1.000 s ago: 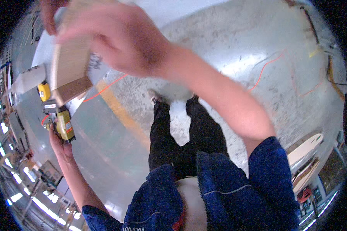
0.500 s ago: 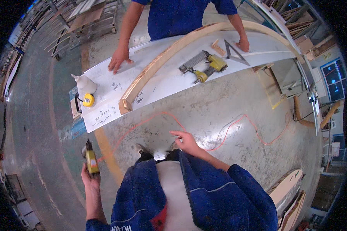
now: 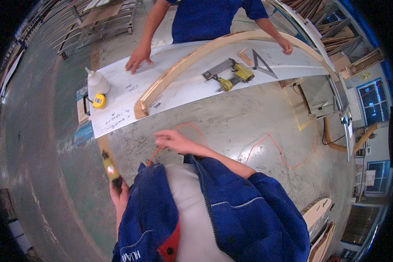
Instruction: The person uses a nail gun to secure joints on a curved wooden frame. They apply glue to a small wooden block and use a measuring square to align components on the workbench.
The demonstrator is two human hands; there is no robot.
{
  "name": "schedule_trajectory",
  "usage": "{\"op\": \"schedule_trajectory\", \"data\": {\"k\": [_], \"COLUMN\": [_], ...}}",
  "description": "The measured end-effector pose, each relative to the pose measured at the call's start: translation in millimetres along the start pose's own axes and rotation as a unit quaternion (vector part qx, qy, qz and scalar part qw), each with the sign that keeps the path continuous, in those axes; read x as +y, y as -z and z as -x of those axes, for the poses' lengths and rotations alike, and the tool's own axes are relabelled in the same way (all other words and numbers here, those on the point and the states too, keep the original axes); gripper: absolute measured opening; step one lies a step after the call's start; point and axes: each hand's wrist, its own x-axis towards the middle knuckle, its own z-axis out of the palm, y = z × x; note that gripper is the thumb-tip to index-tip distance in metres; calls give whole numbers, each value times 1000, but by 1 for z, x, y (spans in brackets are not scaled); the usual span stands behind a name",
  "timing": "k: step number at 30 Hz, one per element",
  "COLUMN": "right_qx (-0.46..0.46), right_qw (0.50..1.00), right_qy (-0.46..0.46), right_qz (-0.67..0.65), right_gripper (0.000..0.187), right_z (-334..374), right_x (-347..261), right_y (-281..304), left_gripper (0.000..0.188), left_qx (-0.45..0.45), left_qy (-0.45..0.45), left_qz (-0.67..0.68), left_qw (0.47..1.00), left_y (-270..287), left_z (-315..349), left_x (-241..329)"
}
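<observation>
At my left side, my left hand (image 3: pixel 119 192) is closed round the grip of a yellow and black nail gun (image 3: pixel 111 169), blurred by motion. My right hand (image 3: pixel 174 140) is in the air before my body, short of the table; it is empty, its fingers loosely stretched out and partly smeared. On the white-topped table (image 3: pixel 118 83) lies a curved wooden arch piece (image 3: pixel 179 70), its near end toward me. A second yellow nail gun (image 3: pixel 233 75) rests inside the curve, beside a triangular square (image 3: pixel 263 64) and a small wooden block (image 3: pixel 245 56).
A white squeeze bottle (image 3: pixel 98 83) and a yellow tape measure (image 3: pixel 99 101) stand at the table's left end. Across it, a co-worker's hand (image 3: pixel 139 59) rests on the top; the other hand (image 3: pixel 285 46) is by the arch. An orange air hose (image 3: pixel 266 142) trails over the floor.
My right hand has swung left, its pointing finger now less distinct. The left hand with the nail gun has come closer to my body. The co-worker's hand by the arch has lifted off the tabletop.
</observation>
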Motion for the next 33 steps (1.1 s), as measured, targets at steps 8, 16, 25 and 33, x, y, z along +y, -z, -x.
{"op": "schedule_trajectory", "data": {"k": [8, 16, 25, 33], "right_qx": [104, 142, 161, 296], "right_qw": [993, 987, 957, 911], "right_qy": [36, -9, -177, -155], "right_qz": [43, -77, -164, -240], "right_gripper": [57, 32, 28, 34], "right_z": [-52, -30, -42, 12], "right_x": [-47, -90, -100, -113], "right_y": [-115, -82, -85, -54], "left_gripper": [44, 28, 60, 40], "left_qx": [-123, -363, -379, -497], "left_qy": [208, 38, -245, -273], "left_qz": [458, -228, -365, -425], "left_qw": [856, 903, 815, 706], "left_y": [-66, -23, -2, -33], "left_z": [-54, -66, -91, -123], "left_x": [50, 114, 152, 184]}}
